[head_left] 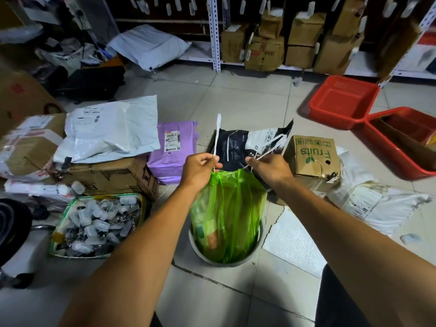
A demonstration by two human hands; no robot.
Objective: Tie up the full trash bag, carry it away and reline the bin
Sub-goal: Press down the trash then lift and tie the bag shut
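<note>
Much of the bin [256,252] is hidden: only its pale round rim shows around the foot of the green trash bag [227,213], which stands in it and rises to the two hands, and its wall is out of sight. The bag is translucent, creased lengthwise and gathered tight at the neck just under the grip; blurred orange and teal shapes show through low down, too vague to name. Both forearms run out of the bottom of the frame. The left hand [199,168] is closed in a pinch on one white drawstring [216,138], which stands up straight above its fingers. The right hand [271,168], just across the bag's neck, pinches the other white drawstring loop [273,147], which slants up and away from it; whether the two cords are already crossed between the hands is hard to say. Beyond the grip lies a dark printed packet [238,145], partly covered by the hands. Past the right hand sits a cardboard box marked fruits [313,159]; past the left, a purple parcel [173,149]. Below the left forearm a tray of small clear tags [98,225] is blurred.
</note>
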